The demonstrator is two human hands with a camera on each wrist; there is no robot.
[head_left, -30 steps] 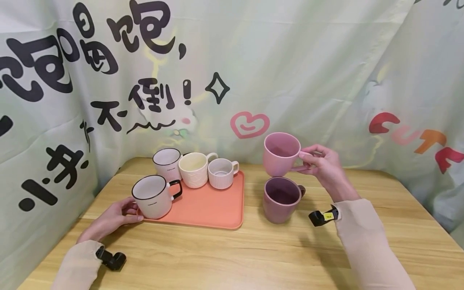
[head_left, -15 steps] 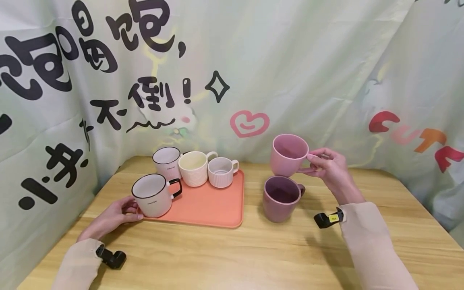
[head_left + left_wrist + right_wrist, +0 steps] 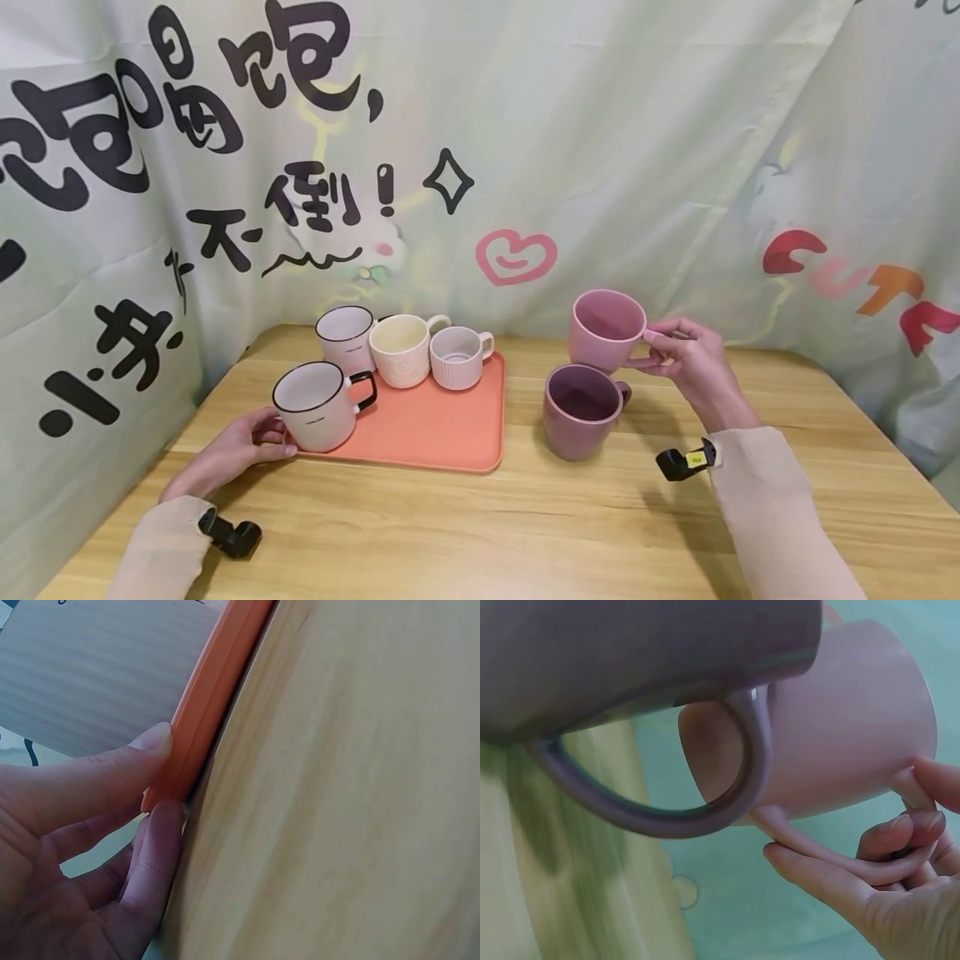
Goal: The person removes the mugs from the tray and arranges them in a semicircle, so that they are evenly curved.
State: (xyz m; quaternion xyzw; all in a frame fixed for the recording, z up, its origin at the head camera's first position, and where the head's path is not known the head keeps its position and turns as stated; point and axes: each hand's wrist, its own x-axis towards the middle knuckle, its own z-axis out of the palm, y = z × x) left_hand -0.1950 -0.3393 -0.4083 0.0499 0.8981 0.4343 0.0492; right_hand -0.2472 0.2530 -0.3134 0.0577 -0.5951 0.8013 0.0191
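Observation:
My right hand [image 3: 693,362] grips a pink mug [image 3: 606,337] by its handle. In the head view this mug is held up, behind a dark purple mug [image 3: 573,429] that stands on the table, and its bottom is hidden by that mug's rim. The purple mug's handle [image 3: 660,825] fills the foreground of the right wrist view, with the pink mug beyond. At the left, my left hand [image 3: 232,454] pinches the corner of an orange tray [image 3: 217,690], thumb on the rim and a finger below. A white mug with a black rim [image 3: 315,417] stands beside the thumb.
Along the tray's back stand another black-rimmed white mug [image 3: 347,337], a cream mug [image 3: 401,358] and a small ribbed light cup [image 3: 457,367]. The wooden table [image 3: 465,533] runs back to a printed curtain [image 3: 637,142].
My right hand has carried the pink mug to the right, then lowered it a little behind the purple mug. The left hand and the tray have stayed in place.

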